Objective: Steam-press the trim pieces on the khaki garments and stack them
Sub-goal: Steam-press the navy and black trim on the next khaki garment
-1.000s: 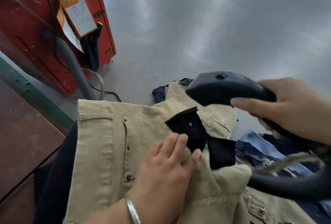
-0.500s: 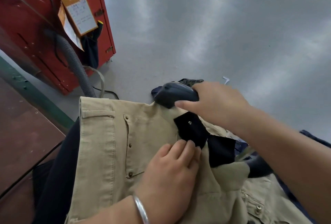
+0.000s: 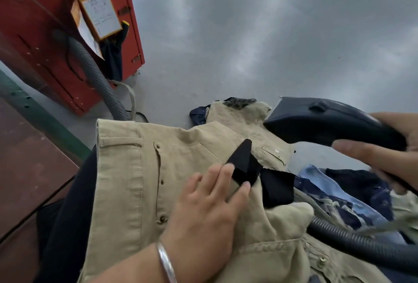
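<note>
Up close in the head view, a khaki garment lies spread over a dark padded surface, its waistband to the left and a row of metal snaps running down a seam. The left hand rests flat on the cloth with a silver bangle at the wrist; its fingers are stretched out and the fingertips press against the edge of a black trim piece, which stands folded up from the khaki. A second black flap lies just beside it to the right.

The right hand grips the handle of a dark steam iron, fingers wrapped around it, and holds the iron in the air above and to the right of the trim, apart from the cloth. A ribbed grey hose runs from the iron's end across the lower right.

More khaki pieces and some blue garments lie heaped behind and to the right. On the left stands a red cabinet with an orange tag hanging on it and another ribbed hose beside it, on a grey floor.
</note>
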The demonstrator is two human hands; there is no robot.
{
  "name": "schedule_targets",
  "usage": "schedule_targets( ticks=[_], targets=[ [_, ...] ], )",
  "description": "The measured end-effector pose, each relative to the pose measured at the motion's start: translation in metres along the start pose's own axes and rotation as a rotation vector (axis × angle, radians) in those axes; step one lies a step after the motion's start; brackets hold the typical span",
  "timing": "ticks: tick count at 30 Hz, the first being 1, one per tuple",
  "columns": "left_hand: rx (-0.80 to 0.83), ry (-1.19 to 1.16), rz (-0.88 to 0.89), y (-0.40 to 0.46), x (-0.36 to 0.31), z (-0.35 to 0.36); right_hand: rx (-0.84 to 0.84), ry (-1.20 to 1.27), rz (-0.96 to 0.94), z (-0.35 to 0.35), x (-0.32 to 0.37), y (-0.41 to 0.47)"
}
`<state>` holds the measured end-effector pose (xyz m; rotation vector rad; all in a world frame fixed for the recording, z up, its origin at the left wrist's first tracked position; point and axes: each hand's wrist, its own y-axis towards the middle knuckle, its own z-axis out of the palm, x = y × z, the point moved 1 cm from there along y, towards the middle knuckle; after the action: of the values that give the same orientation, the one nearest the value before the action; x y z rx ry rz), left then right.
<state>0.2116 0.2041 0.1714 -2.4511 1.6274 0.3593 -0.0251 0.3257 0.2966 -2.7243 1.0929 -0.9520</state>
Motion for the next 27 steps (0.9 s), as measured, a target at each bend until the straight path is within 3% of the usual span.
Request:
schedule_targets(
  ticks=[5, 11, 19, 24, 27],
  targets=[
    [0.099, 0.017, -0.025, 0.019, 0.006, -0.012, -0.082, 0.054, 0.093, -0.002, -0.027, 0.004],
    [-0.087, -0.091, -0.214, 0.042, 0.022, -0.008, 0.007, 0.086, 0.049, 0.027, 0.006, 0.001],
    [-0.026, 0.208, -0.214, 0.054, 0.032, -0.008, 0.03, 0.087, 0.053, 0.036, 0.017, -0.005],
    [0.237, 0.085, -0.332, 0.068, 0.057, -0.01, 0.02, 0.098, 0.062, 0.037, 0.008, -0.006],
    [0.245, 0.098, -0.28, 0.081, 0.059, -0.015, 0.025, 0.096, 0.061, 0.039, 0.005, -0.006]
  ],
)
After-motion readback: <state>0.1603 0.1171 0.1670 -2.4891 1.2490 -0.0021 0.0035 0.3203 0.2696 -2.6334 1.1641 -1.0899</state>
